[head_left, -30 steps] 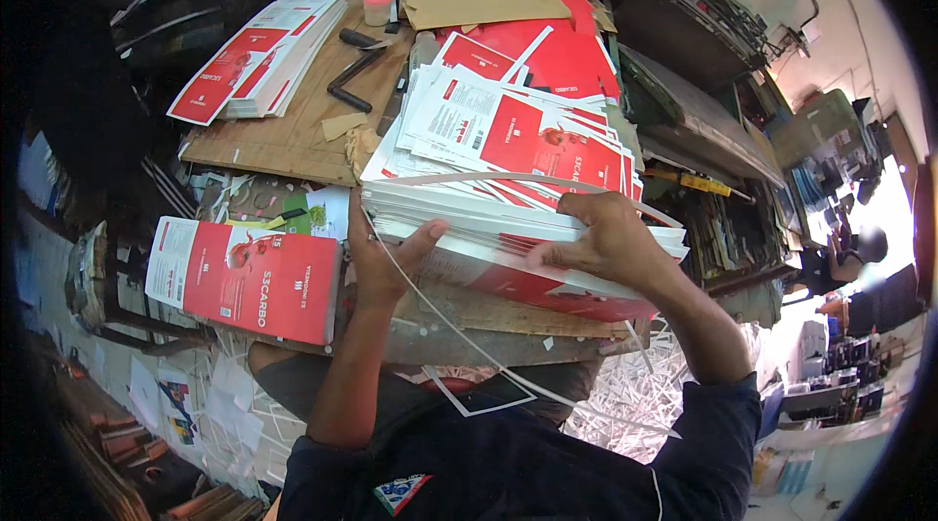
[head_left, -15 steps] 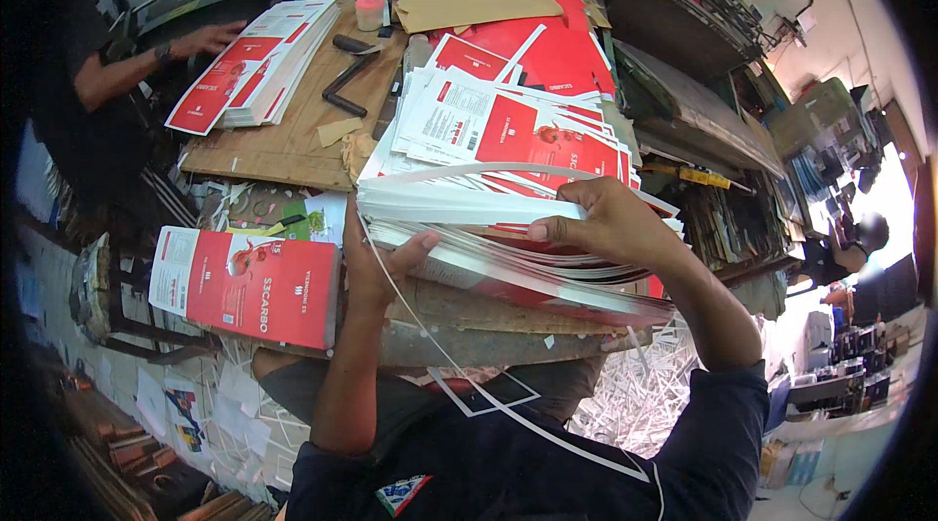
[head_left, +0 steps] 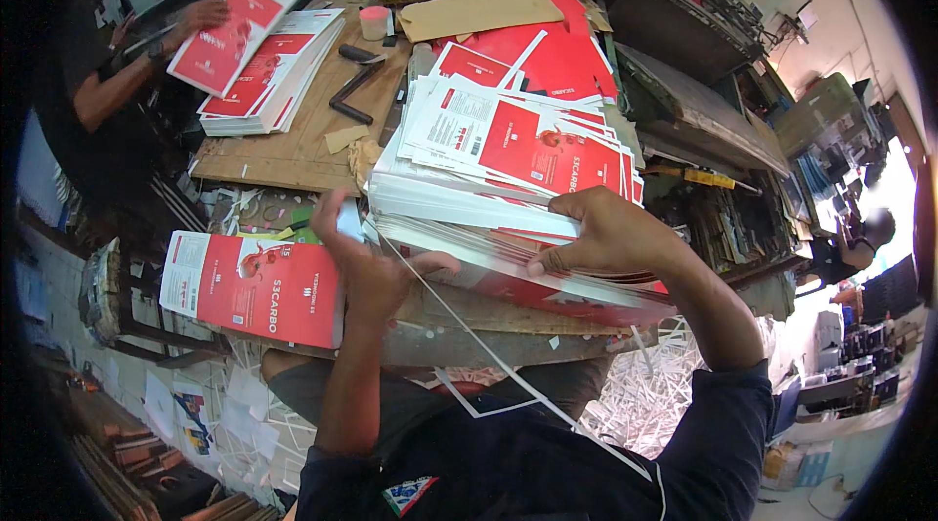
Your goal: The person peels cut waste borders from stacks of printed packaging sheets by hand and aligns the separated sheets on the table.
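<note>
A thick pile of red and white printed sheets point(head_left: 518, 262) lies before me, its white cut edges facing up and toward me. My right hand point(head_left: 625, 238) grips the pile's upper layers, thumb in front and fingers over the top. At the pile's left end is my left hand point(head_left: 369, 277), fingers spread and holding nothing. A thin white paper strip point(head_left: 469, 325) trails from beside that hand down across my lap and shirt. Beyond the pile, loose printed sheets point(head_left: 508, 135) lie overlapped. Left of my left hand rests a neat stack of red and white printed sheets point(head_left: 259, 288).
At the far left, a co-worker's hand point(head_left: 200, 21) holds a printed sheet point(head_left: 244, 22) over another stack point(head_left: 264, 81). A dark crank-shaped tool point(head_left: 350, 86), a pink-topped pot point(head_left: 373, 22) and tan board point(head_left: 479, 13) lie on the wooden table. Paper offcuts point(head_left: 635, 399) cover the floor.
My left hand has opened away from the pile's end. The strip arched over the pile has dropped out of sight there. The co-worker has lifted a sheet off the far-left stack.
</note>
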Action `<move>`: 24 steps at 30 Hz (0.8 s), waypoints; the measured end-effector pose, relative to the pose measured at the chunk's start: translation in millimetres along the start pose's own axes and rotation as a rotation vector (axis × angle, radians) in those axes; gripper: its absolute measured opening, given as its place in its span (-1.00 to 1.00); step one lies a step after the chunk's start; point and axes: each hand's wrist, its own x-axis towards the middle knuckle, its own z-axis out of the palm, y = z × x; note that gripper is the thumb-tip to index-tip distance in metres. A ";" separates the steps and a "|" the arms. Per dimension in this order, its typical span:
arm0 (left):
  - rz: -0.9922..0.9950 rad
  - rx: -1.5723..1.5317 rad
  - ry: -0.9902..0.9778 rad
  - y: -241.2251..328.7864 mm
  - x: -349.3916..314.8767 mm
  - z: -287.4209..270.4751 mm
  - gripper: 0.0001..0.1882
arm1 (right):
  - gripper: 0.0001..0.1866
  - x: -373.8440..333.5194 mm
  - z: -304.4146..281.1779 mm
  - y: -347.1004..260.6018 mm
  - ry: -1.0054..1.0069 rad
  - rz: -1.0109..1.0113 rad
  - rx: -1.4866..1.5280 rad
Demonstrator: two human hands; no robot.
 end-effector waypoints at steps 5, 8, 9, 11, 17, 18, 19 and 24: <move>0.724 0.534 -0.254 66.0 -6.9 -7.4 0.04 | -0.23 1.4 -1.3 3.9 -0.009 0.080 -0.003; 0.682 0.460 -0.601 87.5 -1.5 7.5 -0.12 | -0.34 5.3 2.8 16.0 0.023 0.004 0.083; 0.687 0.458 -0.605 91.5 1.4 9.0 -0.12 | -0.34 5.5 1.6 16.8 0.028 0.006 0.086; 0.625 0.559 -0.670 99.0 6.7 11.0 -0.10 | -0.46 7.8 -3.1 19.0 -0.040 0.066 0.144; 0.657 0.546 -0.642 109.8 16.4 22.2 -0.51 | -0.57 8.4 -0.6 30.5 -0.069 0.029 0.248; 0.657 0.545 -0.649 108.2 15.4 24.8 -0.51 | -0.58 8.9 0.7 30.7 -0.087 0.013 0.256; 0.625 0.550 -0.689 106.4 14.4 28.2 -0.54 | -0.58 9.8 0.3 28.9 -0.085 0.017 0.262; 0.666 0.455 -0.715 93.4 13.7 34.2 -0.67 | -0.58 11.5 4.5 29.5 0.080 -0.031 -0.168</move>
